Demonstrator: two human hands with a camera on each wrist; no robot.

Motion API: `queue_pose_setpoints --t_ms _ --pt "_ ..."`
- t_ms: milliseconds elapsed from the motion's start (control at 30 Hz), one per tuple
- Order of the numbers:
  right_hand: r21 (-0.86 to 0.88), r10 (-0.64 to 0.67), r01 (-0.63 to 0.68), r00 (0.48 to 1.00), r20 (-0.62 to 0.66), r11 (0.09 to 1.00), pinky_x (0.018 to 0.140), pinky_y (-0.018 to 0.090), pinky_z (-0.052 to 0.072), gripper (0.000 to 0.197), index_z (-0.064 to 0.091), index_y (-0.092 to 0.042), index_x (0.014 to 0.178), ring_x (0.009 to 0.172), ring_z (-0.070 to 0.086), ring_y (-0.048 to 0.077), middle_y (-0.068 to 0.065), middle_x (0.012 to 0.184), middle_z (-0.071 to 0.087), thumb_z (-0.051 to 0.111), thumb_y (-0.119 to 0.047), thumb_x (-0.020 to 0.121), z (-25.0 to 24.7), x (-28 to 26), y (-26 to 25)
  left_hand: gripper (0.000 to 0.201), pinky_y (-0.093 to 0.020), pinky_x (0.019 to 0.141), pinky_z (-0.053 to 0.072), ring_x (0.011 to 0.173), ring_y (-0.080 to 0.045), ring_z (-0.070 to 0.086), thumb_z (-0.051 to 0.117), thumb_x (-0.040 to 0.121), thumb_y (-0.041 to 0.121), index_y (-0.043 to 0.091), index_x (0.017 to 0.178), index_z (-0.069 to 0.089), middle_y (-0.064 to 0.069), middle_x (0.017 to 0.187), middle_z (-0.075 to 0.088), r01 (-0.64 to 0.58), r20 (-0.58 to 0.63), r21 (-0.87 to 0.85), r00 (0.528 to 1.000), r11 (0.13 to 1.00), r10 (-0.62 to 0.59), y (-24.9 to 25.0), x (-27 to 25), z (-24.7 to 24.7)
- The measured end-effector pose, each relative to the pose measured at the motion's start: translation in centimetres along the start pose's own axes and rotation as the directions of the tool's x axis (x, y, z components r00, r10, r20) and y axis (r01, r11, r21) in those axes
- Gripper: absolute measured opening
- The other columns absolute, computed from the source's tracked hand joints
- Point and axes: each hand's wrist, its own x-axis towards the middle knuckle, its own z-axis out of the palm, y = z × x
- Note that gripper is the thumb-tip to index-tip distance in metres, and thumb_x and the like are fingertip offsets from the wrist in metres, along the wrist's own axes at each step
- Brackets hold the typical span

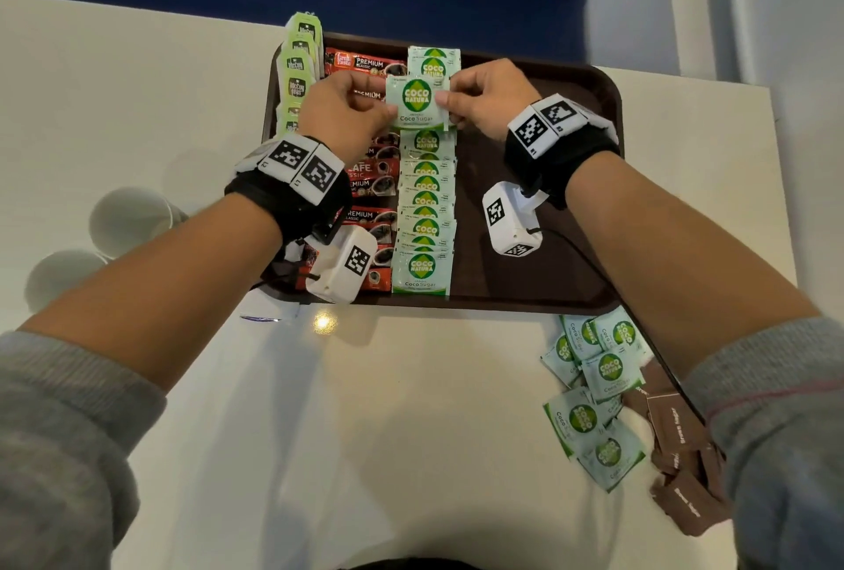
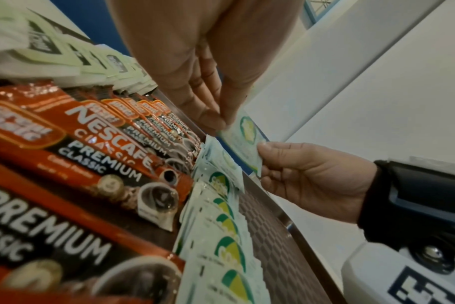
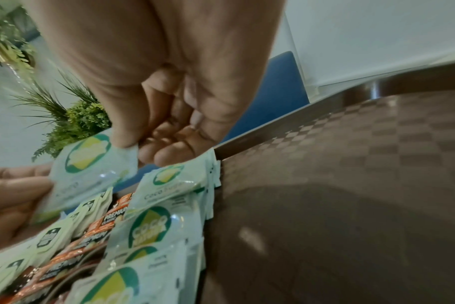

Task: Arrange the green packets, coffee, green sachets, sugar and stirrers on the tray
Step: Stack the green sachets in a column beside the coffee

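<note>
My left hand (image 1: pixel 345 110) is curled, thumb and fingertips pinching the left edge of one green sachet (image 1: pixel 418 101); my right hand (image 1: pixel 486 98) pinches its right edge the same way, remaining fingers folded loosely into the palm; both hands carry the sachet together, face up, above the far part of the tray (image 1: pixel 548 185); whether its lower edge touches the sachets beneath I cannot tell.

Below it runs a column of green sachets (image 1: pixel 424 213), overlapping like shingles from the far rim to the near rim, roughly mid-tray; just left of that column lies a column of red coffee sticks (image 1: pixel 372 185), partly hidden by my left wrist; at the far-left rim stands a row of pale green packets (image 1: pixel 299 71), leaning over the tray's edge; the right part of the tray shows bare brown woven-pattern surface.

Tray sits on a white table (image 1: pixel 411 409); off the tray, near right, a loose heap of green sachets (image 1: pixel 593 391) lies on the table, touching a cluster of brown sugar packets (image 1: pixel 676 446) partly under my right sleeve; two white paper cups (image 1: pixel 130 220) stand on the table to the left, well apart from the tray.

Room: blue floor or panel beyond the table's far edge; white wall at far right; green plants (image 3: pixel 73 115) visible in the right wrist view, beyond the tray.
</note>
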Motion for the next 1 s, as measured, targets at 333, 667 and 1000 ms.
queue_pose_setpoints --t_ms 333,667,1000 --pt "0.132 0.150 -0.130 0.977 -0.151 0.983 0.056 0.015 0.053 0.022 0.056 -0.021 0.073 0.060 0.063 0.008 0.000 0.071 0.065 0.077 -0.014 0.077 1.1 0.1 1.8 0.037 -0.019 0.092 0.046 0.093 -0.005 0.060 0.063 0.089 0.021 0.015 0.125 0.061 0.008 0.100 0.064 -0.057 0.010 0.268 0.998 0.962 0.056 0.0 -0.6 1.3" --pt "0.109 0.178 -0.157 0.959 -0.222 0.982 0.066 0.023 0.058 0.022 0.058 -0.016 0.086 0.064 0.067 0.011 0.004 0.079 0.071 0.077 -0.012 0.076 1.4 -0.7 2.2 0.038 -0.012 0.084 0.039 0.101 -0.007 0.060 0.061 0.090 0.023 0.018 0.128 0.059 0.003 0.120 0.065 -0.100 0.044 0.371 0.995 0.923 0.091 0.3 -1.5 1.5" --pt "0.066 0.205 -0.195 0.955 -0.215 0.979 0.076 0.035 0.058 0.030 0.055 -0.027 0.075 0.074 0.068 0.013 -0.001 0.078 0.069 0.084 -0.021 0.068 1.5 -1.2 2.5 0.042 -0.015 0.087 0.043 0.098 -0.006 0.061 0.063 0.089 0.023 0.017 0.130 0.058 0.002 0.119 0.066 -0.082 0.068 0.370 0.996 0.926 0.061 -0.2 -1.2 2.0"
